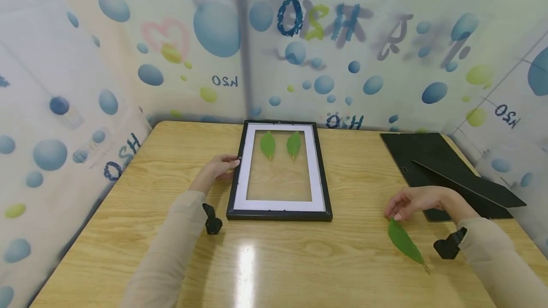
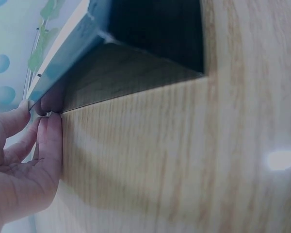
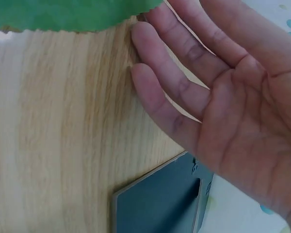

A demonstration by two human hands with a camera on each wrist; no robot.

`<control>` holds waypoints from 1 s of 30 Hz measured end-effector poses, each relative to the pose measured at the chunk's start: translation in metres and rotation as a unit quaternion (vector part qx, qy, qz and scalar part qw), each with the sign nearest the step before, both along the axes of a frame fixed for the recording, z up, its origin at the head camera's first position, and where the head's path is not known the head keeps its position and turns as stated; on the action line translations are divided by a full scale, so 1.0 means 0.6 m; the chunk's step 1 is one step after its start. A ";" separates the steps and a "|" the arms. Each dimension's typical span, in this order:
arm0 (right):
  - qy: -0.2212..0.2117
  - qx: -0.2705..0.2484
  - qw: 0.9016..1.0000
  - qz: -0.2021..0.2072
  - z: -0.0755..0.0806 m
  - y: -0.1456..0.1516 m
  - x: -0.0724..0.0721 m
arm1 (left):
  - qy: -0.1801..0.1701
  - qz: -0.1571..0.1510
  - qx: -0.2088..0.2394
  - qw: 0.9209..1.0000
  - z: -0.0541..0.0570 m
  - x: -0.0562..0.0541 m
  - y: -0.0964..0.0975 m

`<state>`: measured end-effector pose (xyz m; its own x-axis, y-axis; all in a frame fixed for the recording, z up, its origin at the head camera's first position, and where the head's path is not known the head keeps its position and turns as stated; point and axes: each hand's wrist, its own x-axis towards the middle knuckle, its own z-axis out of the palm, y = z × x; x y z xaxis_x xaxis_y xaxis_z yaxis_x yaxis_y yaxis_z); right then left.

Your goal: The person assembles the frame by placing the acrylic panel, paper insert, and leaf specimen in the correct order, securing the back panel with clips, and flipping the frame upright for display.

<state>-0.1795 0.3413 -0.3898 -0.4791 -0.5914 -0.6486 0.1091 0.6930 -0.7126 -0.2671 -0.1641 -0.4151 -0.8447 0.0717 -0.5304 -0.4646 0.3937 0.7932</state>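
Leaf (image 1: 405, 242) (tip cut off at wrist) under relaxed right fingers (image 1: 396, 211); left fingers (image 1: 228, 162) steadying frame (image 1: 280, 214).

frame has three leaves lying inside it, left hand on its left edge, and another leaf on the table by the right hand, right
Not quite: the frame has two leaves inside it, not three, as the head view shows. The rest holds: the left hand touches its left edge, and another leaf lies on the table by the right hand.
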 end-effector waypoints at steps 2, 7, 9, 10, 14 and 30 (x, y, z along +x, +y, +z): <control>-0.001 -0.005 1.000 0.009 -0.002 0.003 0.002 | 0.002 0.001 0.002 1.000 -0.001 -0.001 -0.001; 0.002 -0.025 1.000 0.015 -0.009 0.007 0.005 | 0.004 -0.001 0.006 1.000 0.000 -0.003 -0.004; 0.005 -0.029 0.999 0.014 -0.010 0.008 0.005 | 0.003 0.000 0.008 1.000 0.001 -0.003 -0.004; 0.003 -0.031 0.999 0.014 -0.011 0.008 0.005 | 0.004 -0.001 0.008 1.000 0.002 -0.003 -0.004; -0.019 -0.034 0.999 0.008 -0.010 0.006 0.003 | 0.003 0.005 0.007 1.000 0.004 -0.002 -0.004; -0.027 -0.053 0.998 0.022 0.026 -0.021 -0.026 | 0.015 0.003 -0.002 1.000 -0.002 0.005 0.000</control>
<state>-0.1951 0.3284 -0.3742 -0.4169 -0.6782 -0.6052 0.1209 0.6185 -0.7764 -0.2641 -0.1640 -0.4163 -0.8602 0.0655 -0.5057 -0.4433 0.3941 0.8051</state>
